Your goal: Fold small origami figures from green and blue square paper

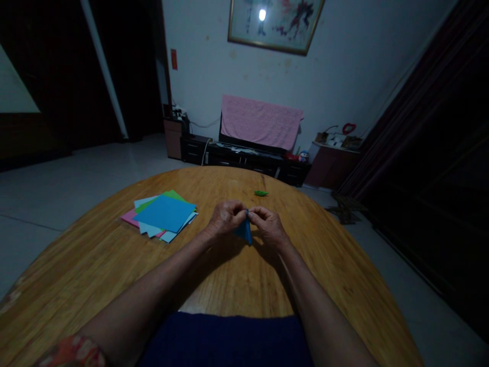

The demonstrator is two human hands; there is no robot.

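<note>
Between my hands is a folded piece of blue paper (243, 230), held just above the table with its lower part pointing down toward me. My left hand (227, 216) is closed, pinching its upper left side between thumb and fingers. The fingertips of my right hand (269, 225) pinch the same paper at its top right. My fingers hide the upper part of the folds. A small folded green paper piece (261, 193) lies on the table beyond my hands.
On the round wooden table (305, 265), a loose stack of coloured paper sheets (165, 213) lies to the left, a blue one on top. Past the far edge stands a low black cabinet (244, 159), with a pink cloth (262, 122) draped over a screen.
</note>
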